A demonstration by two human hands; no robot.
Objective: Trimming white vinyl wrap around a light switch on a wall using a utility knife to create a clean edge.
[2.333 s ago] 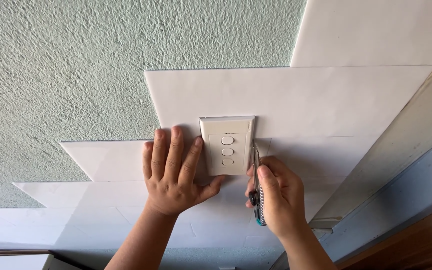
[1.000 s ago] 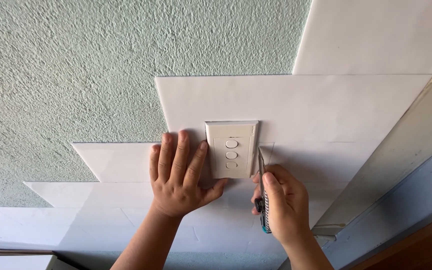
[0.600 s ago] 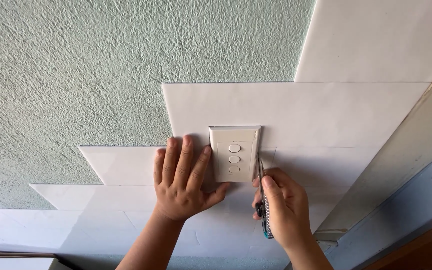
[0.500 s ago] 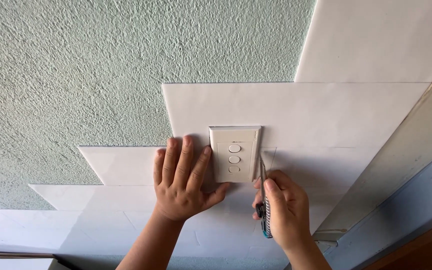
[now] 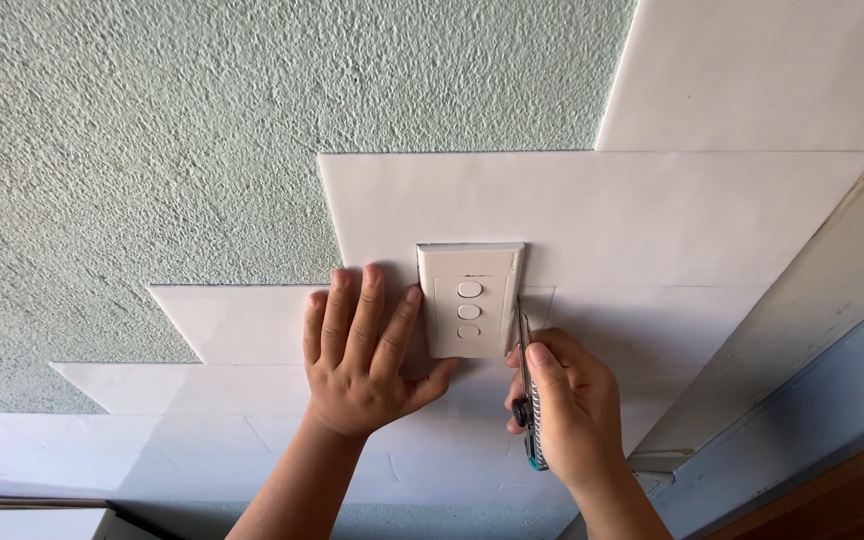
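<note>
Right hand (image 5: 570, 405) clamped on knife (image 5: 528, 400), blade running up along switch plate (image 5: 469, 300) right edge. Left hand (image 5: 364, 360) spread flat on panel (image 5: 652, 215), touching plate's left edge.

- Bright, even daylight; the white panels (image 5: 652, 215) look slightly washed out, without hard glare.
- Soft shadows lie under the left hand (image 5: 367, 360) and right hand (image 5: 567, 410).
- Focus sharp throughout; the wall texture (image 5: 152, 150) is crisp.
</note>
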